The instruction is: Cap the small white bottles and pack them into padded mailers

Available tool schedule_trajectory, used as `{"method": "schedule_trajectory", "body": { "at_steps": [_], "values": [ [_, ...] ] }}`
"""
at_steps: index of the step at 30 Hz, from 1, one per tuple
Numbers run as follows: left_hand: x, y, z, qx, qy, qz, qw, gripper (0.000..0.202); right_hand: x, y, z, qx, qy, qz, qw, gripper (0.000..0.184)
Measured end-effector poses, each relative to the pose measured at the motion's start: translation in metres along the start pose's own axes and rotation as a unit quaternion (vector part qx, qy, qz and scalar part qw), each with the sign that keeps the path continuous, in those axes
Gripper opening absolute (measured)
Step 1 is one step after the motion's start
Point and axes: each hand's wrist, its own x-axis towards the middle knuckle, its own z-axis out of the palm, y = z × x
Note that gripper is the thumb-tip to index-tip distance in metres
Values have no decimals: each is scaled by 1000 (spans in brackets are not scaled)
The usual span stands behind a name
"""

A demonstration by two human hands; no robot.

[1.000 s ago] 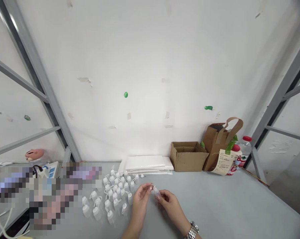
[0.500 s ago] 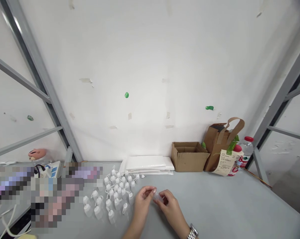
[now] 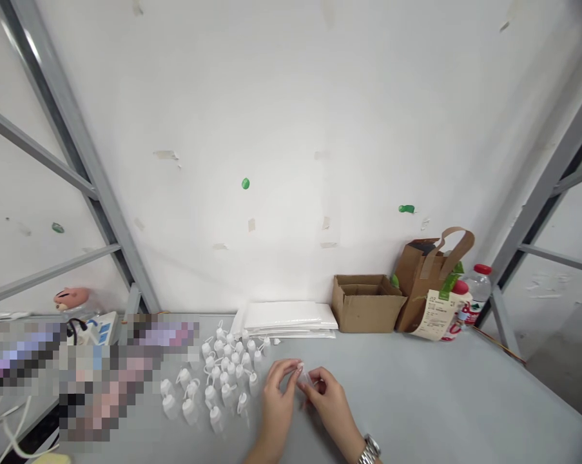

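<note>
My left hand [image 3: 281, 388] pinches the white top of a small clear plastic bottle [image 3: 305, 376] between thumb and forefinger. Around the lower part of that bottle are the closed fingers of my right hand [image 3: 327, 394], which has a metal watch on its wrist. The bottle is tilted, and my fingers cover much of it. To the left of my hands stand several similar bottles with white caps [image 3: 214, 413] and looped straps, grouped on the grey table [image 3: 416, 399].
White padded envelopes [image 3: 285, 316] lie stacked against the wall. Beside them are a cardboard box [image 3: 368, 312], a brown paper bag [image 3: 416, 274] with a receipt, and red-capped bottles [image 3: 479, 287]. A power strip [image 3: 104, 327] with cables is at left, near a blurred-out area.
My left hand has shifted slightly right, and its fingertips now sit on the white top of the bottle. The right hand keeps its hold nearly in place.
</note>
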Motion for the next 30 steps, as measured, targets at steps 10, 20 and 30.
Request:
{"method": "schedule_trajectory", "body": {
  "at_steps": [10,20,30],
  "values": [
    [5,7,-1,-133,-15,-141,981,30,-4,-7,-3,-38,60,-119,990,30],
    [3,10,-2,-150,-30,-165,974,24,-10,-3,-1,-179,49,-151,971,19],
    [2,10,-1,-221,-36,-207,952,33,-11,3,-1,-266,88,-230,932,16]
  ]
}}
